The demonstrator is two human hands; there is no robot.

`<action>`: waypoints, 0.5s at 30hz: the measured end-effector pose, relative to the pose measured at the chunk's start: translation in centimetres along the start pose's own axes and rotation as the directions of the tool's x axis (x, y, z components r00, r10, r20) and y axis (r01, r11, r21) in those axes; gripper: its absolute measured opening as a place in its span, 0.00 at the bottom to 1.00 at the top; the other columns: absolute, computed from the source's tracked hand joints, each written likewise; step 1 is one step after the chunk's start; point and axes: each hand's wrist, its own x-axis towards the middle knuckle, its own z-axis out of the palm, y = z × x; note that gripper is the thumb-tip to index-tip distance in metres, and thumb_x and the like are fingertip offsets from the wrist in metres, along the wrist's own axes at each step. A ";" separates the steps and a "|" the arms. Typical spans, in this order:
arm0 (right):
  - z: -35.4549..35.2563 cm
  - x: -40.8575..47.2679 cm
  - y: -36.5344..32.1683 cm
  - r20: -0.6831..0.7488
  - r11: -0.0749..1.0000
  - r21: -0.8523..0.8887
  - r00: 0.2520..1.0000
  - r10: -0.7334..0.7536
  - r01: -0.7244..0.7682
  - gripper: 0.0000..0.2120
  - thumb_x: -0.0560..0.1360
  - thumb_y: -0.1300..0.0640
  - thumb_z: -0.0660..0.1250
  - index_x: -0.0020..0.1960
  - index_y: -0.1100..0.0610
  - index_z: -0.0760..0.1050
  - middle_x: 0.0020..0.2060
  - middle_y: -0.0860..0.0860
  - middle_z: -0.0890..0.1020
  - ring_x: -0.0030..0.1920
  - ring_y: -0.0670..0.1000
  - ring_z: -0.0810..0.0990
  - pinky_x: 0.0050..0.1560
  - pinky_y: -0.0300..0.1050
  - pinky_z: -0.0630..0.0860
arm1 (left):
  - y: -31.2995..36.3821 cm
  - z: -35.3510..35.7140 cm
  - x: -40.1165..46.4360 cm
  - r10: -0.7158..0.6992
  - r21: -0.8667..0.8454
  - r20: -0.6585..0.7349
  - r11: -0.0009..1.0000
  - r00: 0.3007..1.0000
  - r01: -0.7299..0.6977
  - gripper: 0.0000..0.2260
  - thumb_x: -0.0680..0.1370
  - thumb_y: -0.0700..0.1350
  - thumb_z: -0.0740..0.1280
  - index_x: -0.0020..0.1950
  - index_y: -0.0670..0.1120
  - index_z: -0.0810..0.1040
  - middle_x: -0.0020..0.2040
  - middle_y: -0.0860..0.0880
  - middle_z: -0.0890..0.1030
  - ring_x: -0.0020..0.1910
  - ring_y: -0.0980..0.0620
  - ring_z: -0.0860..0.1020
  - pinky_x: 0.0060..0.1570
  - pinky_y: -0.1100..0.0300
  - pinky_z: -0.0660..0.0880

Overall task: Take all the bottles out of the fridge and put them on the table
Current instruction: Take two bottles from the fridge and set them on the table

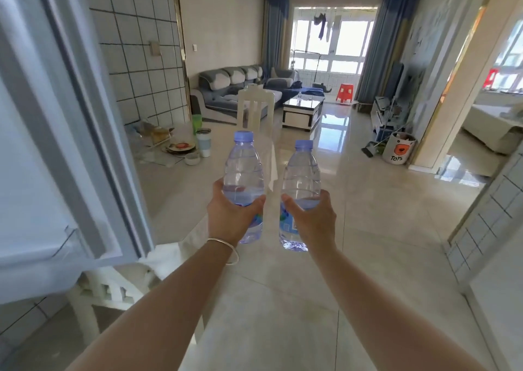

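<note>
Left grip: the left hand [232,215] is wrapped round the lower body of the left bottle [244,184], thumb on the near side, fingers curled behind; the hold is firm and upright.
Right grip: the right hand [311,217] is wrapped the same way round the right bottle [301,192], over its label band; also upright.
Bottles: both clear plastic, blue caps on, partly filled with water; held side by side in the air, close but not touching, carried by nothing but the hands.
Fridge: the open fridge door [70,133] stands at the left, just beside the left forearm.
Table: the table [169,178] lies ahead and left of the bottles, its far end crowded with plates [179,147], a mug [203,142] and a green cup [197,121]; the near edge runs under the left hand. A chair [256,107] stands at its far end.
Stage: judged as carry from fridge to table; neither bottle is set down yet.
Risk, door: the left elbow could catch the open door on the swing toward the table.
Risk, placement: setting both down at once near the table's edge could tip one, as the water sloshes.
Risk, clutter: reaching toward the far end could knock the crockery.
</note>
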 end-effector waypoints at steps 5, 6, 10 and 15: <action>6.5 10.3 -0.8 0.040 1.000 -0.011 0.999 0.009 -0.008 0.31 0.64 0.42 0.74 0.60 0.56 0.69 0.49 0.50 0.78 0.50 0.54 0.80 0.52 0.48 0.77 | -3.0 3.8 10.5 -0.054 0.001 -0.039 0.999 0.998 0.054 0.31 0.60 0.50 0.80 0.58 0.45 0.71 0.49 0.50 0.79 0.47 0.50 0.79 0.50 0.55 0.77; 7.9 12.1 -0.9 0.053 1.000 -0.008 0.999 0.013 -0.012 0.31 0.64 0.43 0.74 0.60 0.56 0.69 0.48 0.50 0.78 0.50 0.54 0.79 0.51 0.47 0.76 | -3.7 4.3 12.5 -0.067 -0.008 -0.055 0.998 0.996 0.067 0.29 0.61 0.49 0.80 0.57 0.45 0.72 0.48 0.50 0.79 0.47 0.50 0.79 0.49 0.56 0.77; 13.9 18.6 -0.2 0.160 0.999 -0.040 0.987 0.016 -0.010 0.32 0.62 0.41 0.74 0.59 0.55 0.70 0.49 0.51 0.80 0.49 0.54 0.80 0.53 0.50 0.77 | -7.0 6.0 19.4 -0.109 0.035 -0.117 0.993 0.987 0.114 0.26 0.63 0.46 0.78 0.55 0.44 0.70 0.47 0.51 0.77 0.45 0.50 0.77 0.46 0.61 0.72; 23.2 26.0 0.9 0.323 0.999 -0.047 0.946 0.030 -0.016 0.26 0.63 0.44 0.73 0.56 0.52 0.70 0.44 0.48 0.78 0.47 0.53 0.79 0.45 0.44 0.75 | -12.8 6.2 27.3 -0.208 0.028 -0.273 0.974 0.939 0.224 0.26 0.63 0.50 0.77 0.56 0.48 0.70 0.45 0.54 0.78 0.46 0.50 0.79 0.48 0.57 0.76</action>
